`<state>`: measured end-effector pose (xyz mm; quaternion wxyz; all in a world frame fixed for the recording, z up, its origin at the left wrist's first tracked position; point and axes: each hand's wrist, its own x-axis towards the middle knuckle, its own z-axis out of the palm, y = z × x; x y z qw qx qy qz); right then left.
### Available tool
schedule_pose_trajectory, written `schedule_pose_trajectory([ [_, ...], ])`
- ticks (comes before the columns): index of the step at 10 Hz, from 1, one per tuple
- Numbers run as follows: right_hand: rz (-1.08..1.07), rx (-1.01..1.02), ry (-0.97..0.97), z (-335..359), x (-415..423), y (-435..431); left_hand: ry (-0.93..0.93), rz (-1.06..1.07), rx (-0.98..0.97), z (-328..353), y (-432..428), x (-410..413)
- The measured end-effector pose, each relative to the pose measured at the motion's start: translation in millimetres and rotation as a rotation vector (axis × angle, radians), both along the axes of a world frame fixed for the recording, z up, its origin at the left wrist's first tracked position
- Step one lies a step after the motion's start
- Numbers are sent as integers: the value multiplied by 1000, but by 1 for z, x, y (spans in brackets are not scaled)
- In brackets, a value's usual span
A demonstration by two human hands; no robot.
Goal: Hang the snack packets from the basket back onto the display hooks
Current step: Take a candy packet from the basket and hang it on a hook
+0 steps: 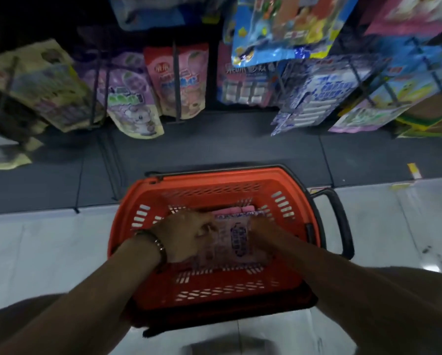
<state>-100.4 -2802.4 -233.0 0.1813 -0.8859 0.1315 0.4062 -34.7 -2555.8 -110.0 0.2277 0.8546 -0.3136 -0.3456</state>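
the display hooks [175, 60] fill the far side of the view, hung with rows of snack bags over a dark base. below them the orange basket [209, 293] sits on the pale floor, its black handle [340, 219] folded out past the right rim.

in the middle of the basket, nearer its far wall, a pale packet [230, 242] with blue-violet print lies on top of pink packets [238, 210]. both hands are down on it. the left hand [186, 234] has its fingers curled over the packet's left edge and grips it. the right hand [263, 234] lies on the right edge, but it is too dim to tell whether it grasps or only rests. a bracelet [158, 245] circles the left wrist.

the step in hand looks like lifting this one packet out. it will go best if the top packet is peeled away alone, held by its edges so the film does not crumple. the hang hole should be found and turned upward before it is raised. the blue-and-white packets [314, 96] on the hooks to the right look like the same design, so that row is the likely home.

of the writing, the red-topped packet [175, 78] carries a round white logo and blue characters, too blurred to read. the print on the held packet is also unreadable.
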Motion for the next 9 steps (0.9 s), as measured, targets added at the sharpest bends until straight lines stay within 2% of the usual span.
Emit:
schedule_pose_trajectory([
  [1,-19,-22,-34,-15,15,-3,7,36,42,-12,8,11],
  [2,-17,-48,18,-29,22,-8,29,-15,101,-21,9,19],
  [3,-9,-108,42,-83,26,-21,63,62,37,-13,0,25],
  [4,-71,-128,46,-74,30,-12,55,80,44,-14,-1,31],
  [5,30,-245,-6,-55,34,-1,48,47,168,-21,6,36],
  [6,105,-229,2,-39,37,0,34,5,256,-26,9,36],
  [7,220,-158,29,-28,30,0,31,23,263,-26,10,31],
  [8,271,-100,98,-4,14,9,20,83,236,-22,10,20],
  [9,246,-29,68,32,-2,12,-21,107,231,-13,7,5],
])
